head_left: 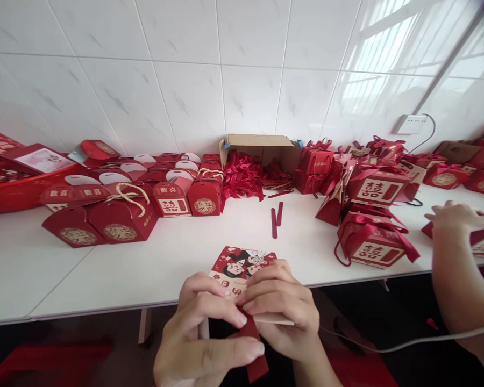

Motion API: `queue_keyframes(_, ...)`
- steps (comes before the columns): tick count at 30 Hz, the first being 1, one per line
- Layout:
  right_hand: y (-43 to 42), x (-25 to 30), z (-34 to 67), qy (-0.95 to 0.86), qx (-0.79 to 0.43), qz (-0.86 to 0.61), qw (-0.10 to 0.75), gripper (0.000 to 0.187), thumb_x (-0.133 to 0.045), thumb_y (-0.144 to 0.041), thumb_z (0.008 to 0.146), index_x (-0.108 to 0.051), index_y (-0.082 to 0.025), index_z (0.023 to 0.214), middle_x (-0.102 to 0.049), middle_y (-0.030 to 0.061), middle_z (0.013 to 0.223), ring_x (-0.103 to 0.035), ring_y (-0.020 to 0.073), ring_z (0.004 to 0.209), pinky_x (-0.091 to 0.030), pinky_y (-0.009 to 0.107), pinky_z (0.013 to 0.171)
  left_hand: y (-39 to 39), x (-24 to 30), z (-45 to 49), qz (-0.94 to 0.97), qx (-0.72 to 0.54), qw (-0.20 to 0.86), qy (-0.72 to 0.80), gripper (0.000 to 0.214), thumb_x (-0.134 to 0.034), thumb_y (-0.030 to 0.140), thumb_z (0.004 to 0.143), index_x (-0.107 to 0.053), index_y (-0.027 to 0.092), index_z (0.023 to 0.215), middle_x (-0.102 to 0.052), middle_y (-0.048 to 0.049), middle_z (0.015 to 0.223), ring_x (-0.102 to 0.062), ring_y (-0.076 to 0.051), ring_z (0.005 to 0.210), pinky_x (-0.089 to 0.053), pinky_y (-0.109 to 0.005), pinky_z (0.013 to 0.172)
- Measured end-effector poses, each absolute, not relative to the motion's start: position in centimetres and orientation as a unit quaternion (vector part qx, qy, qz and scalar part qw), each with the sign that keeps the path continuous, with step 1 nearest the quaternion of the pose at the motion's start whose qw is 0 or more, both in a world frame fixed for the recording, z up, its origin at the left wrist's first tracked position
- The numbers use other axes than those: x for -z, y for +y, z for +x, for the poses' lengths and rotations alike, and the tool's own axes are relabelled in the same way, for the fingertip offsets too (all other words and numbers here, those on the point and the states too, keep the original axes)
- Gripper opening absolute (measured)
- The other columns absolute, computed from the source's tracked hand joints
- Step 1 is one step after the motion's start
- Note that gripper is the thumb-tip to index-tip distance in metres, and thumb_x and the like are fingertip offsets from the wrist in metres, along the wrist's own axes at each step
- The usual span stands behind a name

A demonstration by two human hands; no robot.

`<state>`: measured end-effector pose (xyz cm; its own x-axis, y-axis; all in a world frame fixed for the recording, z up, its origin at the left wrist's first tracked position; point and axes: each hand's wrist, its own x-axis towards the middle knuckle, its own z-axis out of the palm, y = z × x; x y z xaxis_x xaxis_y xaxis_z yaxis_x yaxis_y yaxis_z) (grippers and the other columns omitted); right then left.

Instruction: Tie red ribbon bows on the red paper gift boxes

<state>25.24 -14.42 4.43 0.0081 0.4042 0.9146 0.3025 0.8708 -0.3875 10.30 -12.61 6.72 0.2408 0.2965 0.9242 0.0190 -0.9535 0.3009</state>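
A red and cream paper gift box (pixel 244 263) with cartoon figures on its face is held just off the table's front edge. My left hand (pixel 199 330) pinches a dark red paper strip (pixel 253 334) at the near end of the box, thumb and forefinger along it. Whether this strip is loose or part of the box I cannot tell. My right hand (pixel 284 309) is closed over the box's right side, fingertips beside the strip. Two slim dark red strips (pixel 274 223) lie on the table beyond the box.
Rows of red gift boxes (pixel 171 199) stand at the left, near a red basin (pixel 16 188). A cardboard carton (pixel 262 141) with red ribbons (pixel 242 174) is against the wall. Ribboned boxes (pixel 373 242) are stacked at right, where another person's hand (pixel 454 217) touches a box.
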Motion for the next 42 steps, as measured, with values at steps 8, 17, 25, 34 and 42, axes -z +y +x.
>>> queue_keyframes(8, -14.7, -5.0, 25.6, -0.697, -0.022, -0.279, 0.660, 0.014, -0.051, -0.024, 0.093, -0.063, -0.024, 0.085, -0.075, -0.0014, 0.075, -0.066, 0.0148, 0.069, -0.044, 0.035, 0.072, -12.3, -6.9, 10.8, 0.788, -0.600, 0.118, 0.075, 0.024, -0.061, 0.016, 0.086, -0.073, 0.026, 0.068, -0.062, -0.0032, 0.070, -0.050, -0.019, 0.079, -0.047, -0.035, 0.071)
queue_keyframes(17, -14.0, -4.5, 26.0, -0.677, -0.087, -0.311, 0.661, 0.007, -0.059, -0.027, 0.090, -0.064, -0.023, 0.089, -0.074, 0.0009, 0.078, -0.066, 0.0149, 0.072, -0.047, 0.035, 0.081, -11.8, -5.5, 10.9, 0.782, -0.595, 0.132, 0.132, 0.033, -0.063, -0.002, 0.074, -0.073, 0.025, 0.091, -0.064, -0.0032, 0.086, -0.054, -0.021, 0.090, -0.051, -0.035, 0.074)
queue_keyframes(25, -14.8, -0.9, 31.6, -0.663, -0.126, -0.564, 0.475, 0.040, -0.072, -0.026, 0.077, -0.055, -0.022, 0.113, -0.064, 0.0071, 0.108, -0.058, 0.0230, 0.102, -0.049, 0.037, 0.086, -9.0, -2.8, 14.3, 0.714, -0.618, 0.185, 0.273, 0.087, -0.071, 0.012, 0.076, -0.026, 0.032, 0.147, -0.041, -0.0115, 0.142, -0.041, -0.029, 0.130, -0.043, -0.043, 0.101)
queue_keyframes(34, -11.1, -1.4, 34.4, -0.578, -0.198, -0.649, 0.454, 0.052, -0.074, -0.030, 0.071, -0.048, -0.022, 0.115, -0.062, 0.0004, 0.092, -0.051, 0.0116, 0.058, -0.047, 0.027, 0.057, -7.6, 0.7, 16.6, 0.737, -0.467, 0.340, 0.350, 0.074, -0.051, 0.030, 0.092, -0.005, 0.030, 0.150, -0.039, -0.0133, 0.146, -0.042, -0.027, 0.133, -0.040, -0.046, 0.106)
queue_keyframes(42, -12.0, 2.8, 32.2, -0.459, -0.171, -0.631, 0.602, 0.034, -0.065, -0.039, 0.080, -0.046, -0.021, 0.103, -0.053, 0.0068, 0.105, -0.060, 0.0139, 0.072, -0.053, 0.026, 0.054, -7.0, 2.6, 16.6, 0.847, -0.335, 0.180, 0.371, 0.088, -0.053, 0.037, 0.090, 0.010, 0.025, 0.150, -0.049, -0.0183, 0.137, -0.053, -0.033, 0.121, -0.046, -0.052, 0.095)
